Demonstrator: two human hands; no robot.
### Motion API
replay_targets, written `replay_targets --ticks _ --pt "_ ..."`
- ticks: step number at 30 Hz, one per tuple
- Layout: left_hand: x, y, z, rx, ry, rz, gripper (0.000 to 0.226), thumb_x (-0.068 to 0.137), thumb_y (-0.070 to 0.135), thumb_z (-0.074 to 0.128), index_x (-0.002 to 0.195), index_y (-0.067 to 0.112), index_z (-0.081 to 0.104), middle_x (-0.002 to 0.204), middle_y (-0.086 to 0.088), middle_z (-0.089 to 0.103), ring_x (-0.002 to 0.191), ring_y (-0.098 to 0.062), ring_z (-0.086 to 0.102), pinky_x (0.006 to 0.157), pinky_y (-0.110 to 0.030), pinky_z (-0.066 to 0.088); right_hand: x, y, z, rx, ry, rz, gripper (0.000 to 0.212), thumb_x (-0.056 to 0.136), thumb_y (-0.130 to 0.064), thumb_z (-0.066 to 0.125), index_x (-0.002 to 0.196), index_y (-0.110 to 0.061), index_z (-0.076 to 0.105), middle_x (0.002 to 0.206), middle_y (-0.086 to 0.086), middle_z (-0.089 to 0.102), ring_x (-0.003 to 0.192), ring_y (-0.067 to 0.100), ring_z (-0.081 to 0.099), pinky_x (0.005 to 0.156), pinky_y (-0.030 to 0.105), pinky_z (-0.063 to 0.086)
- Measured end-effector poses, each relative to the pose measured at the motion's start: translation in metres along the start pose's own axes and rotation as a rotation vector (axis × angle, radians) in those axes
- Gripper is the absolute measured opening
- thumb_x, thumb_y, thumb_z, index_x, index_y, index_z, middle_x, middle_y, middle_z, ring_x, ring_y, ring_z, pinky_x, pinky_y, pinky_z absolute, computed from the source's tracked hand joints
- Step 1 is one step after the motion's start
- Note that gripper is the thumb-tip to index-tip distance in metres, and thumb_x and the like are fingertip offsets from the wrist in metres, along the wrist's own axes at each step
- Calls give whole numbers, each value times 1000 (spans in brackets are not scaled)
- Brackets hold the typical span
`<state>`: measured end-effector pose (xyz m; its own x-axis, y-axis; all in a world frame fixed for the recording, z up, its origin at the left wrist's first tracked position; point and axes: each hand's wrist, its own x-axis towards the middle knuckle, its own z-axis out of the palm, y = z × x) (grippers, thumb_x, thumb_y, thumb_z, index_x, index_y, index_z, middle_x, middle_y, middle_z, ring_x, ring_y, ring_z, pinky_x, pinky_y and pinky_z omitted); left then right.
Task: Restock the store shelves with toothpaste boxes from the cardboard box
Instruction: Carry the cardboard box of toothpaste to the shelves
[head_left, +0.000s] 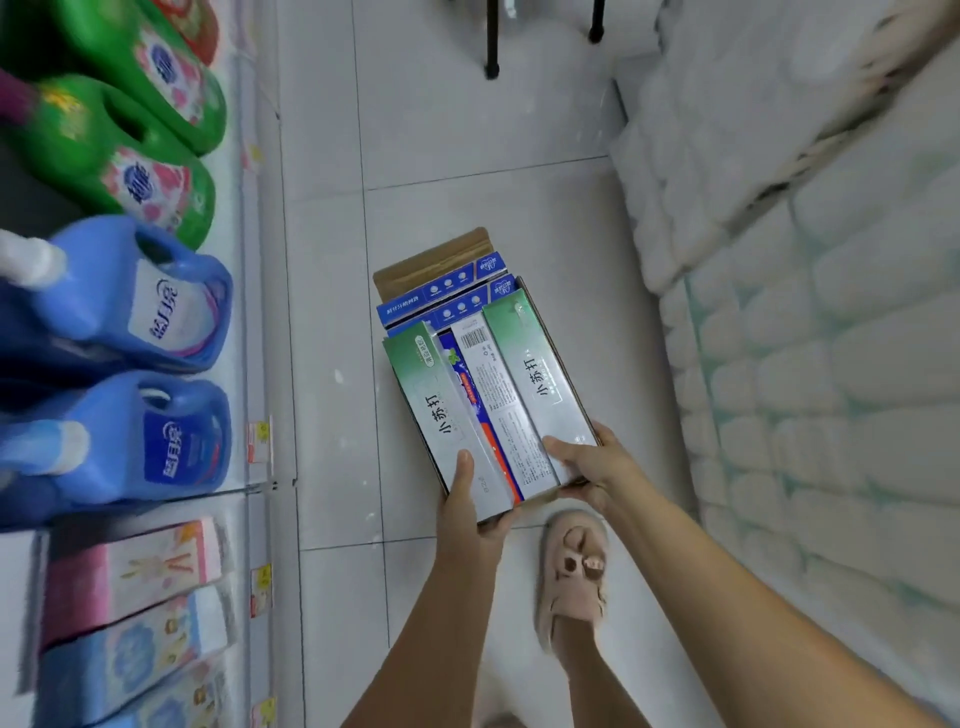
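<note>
Holding cardboard box (435, 260) by its near end, centre of frame, over tiled floor (467, 130). Packed flat with toothpaste boxes (540, 384), green-white lengthwise, blue crosswise at far end. Left hand (467, 499) gripping near-left corner, thumb over a green box; right hand (587, 462) gripping near-right corner likewise. Two-handed hold probably to keep load level. Detergent jugs (156, 312) shelved at left edge; toilet-roll packs (779, 312) at right.

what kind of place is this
Most likely a shop aisle: rows of blue plastic detergent jugs on a white shelf with yellow price tags on its edge, stacked packs of white paper rolls opposite, and a brown cardboard box of toothpaste cartons.
</note>
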<state>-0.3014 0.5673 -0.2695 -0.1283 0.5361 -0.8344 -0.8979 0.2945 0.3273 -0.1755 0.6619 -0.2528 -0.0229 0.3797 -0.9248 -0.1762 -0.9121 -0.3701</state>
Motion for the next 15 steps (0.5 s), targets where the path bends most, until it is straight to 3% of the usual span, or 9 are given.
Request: replay_targets --ticks 3,6,8,13,15 --pt "45 49 38 -13 -43 5 66 83 41 70 139 19 45 140 -17 49 129 -43 43 97 -75 28 32 -56 44 15 -20 13 87 70 10 76 141 -18 35 125 15 59 98 39 64 75 61 53" --pt "82 100 81 -42 -81 16 65 90 41 61 146 20 34 148 -18 37 135 -46 33 96 -76 27 60 -117 91 -6 -9 23 85 71 8 76 142 -17 36 126 15 60 95 38 66 77 61 53" --pt "108 132 109 -42 -54 25 58 94 39 55 145 18 35 146 -19 40 132 -46 37 95 -73 32 81 -153 120 -29 -25 -5 83 74 6 74 143 -17 35 127 14 60 95 36 66 79 59 53" --pt "173 220 180 -83 60 1 60 84 36 69 136 14 48 133 -21 55 122 -45 50 92 -70 39 134 -235 198 -189 37 -155 77 78 -9 76 143 -18 36 130 8 58 105 32 63 86 51 54" --pt "200 256 205 -76 103 10 58 84 38 68 132 10 51 127 -21 59 118 -43 54 97 -68 37 152 -268 230 -208 53 -167 77 77 -13 77 143 -20 37 127 7 60 105 31 63 86 50 54"
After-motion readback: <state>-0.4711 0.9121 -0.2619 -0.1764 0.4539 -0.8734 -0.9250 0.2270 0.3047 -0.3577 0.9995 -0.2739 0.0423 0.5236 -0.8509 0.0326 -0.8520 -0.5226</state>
